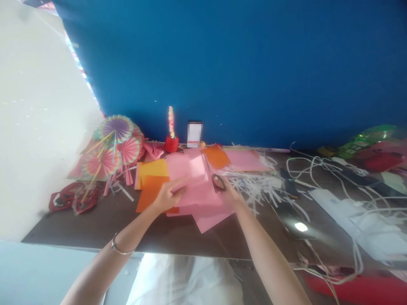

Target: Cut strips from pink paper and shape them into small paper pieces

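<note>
My left hand [169, 195] is over the left part of the pink paper [199, 199], its fingers wrapped round a narrow pink folded edge or strip. My right hand [229, 192] grips dark-handled scissors [218, 182] at the right side of the pink sheets; the blades point away and are blurred. Orange paper [149, 192] and yellow paper [154, 168] lie beside and partly under my left hand. Another orange sheet [216, 156] lies behind the scissors.
Paper fans [110, 146] stand at the left. White paper strips [254, 182], a lit phone [294, 220] and tangled white cables [333, 169] lie to the right. A red holder [171, 144] stands near the blue wall [222, 76].
</note>
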Tool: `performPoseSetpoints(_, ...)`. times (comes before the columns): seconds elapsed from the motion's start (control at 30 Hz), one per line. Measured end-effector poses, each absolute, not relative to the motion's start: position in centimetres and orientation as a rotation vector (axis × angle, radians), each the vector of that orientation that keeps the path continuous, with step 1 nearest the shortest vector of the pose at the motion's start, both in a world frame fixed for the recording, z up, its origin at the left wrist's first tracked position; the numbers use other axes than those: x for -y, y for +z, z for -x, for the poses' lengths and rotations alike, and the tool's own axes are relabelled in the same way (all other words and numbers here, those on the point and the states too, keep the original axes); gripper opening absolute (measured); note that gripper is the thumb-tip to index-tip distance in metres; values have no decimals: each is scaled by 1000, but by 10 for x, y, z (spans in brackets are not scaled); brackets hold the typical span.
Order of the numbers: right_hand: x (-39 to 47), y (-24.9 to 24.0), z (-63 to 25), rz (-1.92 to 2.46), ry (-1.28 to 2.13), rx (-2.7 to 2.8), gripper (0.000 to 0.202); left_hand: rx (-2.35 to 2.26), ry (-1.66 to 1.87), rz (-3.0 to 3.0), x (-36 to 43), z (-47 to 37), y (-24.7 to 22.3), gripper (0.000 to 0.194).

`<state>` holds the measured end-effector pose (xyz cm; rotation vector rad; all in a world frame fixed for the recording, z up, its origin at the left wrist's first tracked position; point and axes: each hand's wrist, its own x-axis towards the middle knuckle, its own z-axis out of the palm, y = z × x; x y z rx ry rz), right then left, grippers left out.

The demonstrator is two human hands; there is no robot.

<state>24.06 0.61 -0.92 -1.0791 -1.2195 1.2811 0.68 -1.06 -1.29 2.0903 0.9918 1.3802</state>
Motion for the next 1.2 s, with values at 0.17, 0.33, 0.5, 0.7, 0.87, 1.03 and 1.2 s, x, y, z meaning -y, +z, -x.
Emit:
performPoseSetpoints(0.17, -12, -10, -240, 1040, 1375, 1201, 28, -1012, 1374, -2092, 11, -7, -12, 33)
performPoseSetpoints(0.33, -14, -2, -239, 1002, 1383, 1288, 34, -1011, 1379, -2089, 12, -7, -11, 34)
performPoseSetpoints(0.5, -14, 2, -238, 1002, 1345, 1391, 41, -1028, 1377, -2069, 12, -7, -11, 35)
performPoseSetpoints(0.7, -18, -6, -240, 995, 1289, 1431, 38, -1051, 1373, -2070, 11, -6, -15, 38)
performPoseSetpoints(0.87, -21, -12, -242, 1043, 1302, 1443, 40, -1043, 1374, -2056, 11, -6, -17, 39)
performPoseSetpoints(1.03, -23, -12, -242, 1034, 1320, 1445, 40, -1061, 1362, -2048, 11, -6, -15, 39)
performPoseSetpoints(1.2, -21, -9, -239, 1044, 1321, 1389, 39, -1067, 1367, -2037, 13, -7, -13, 40)
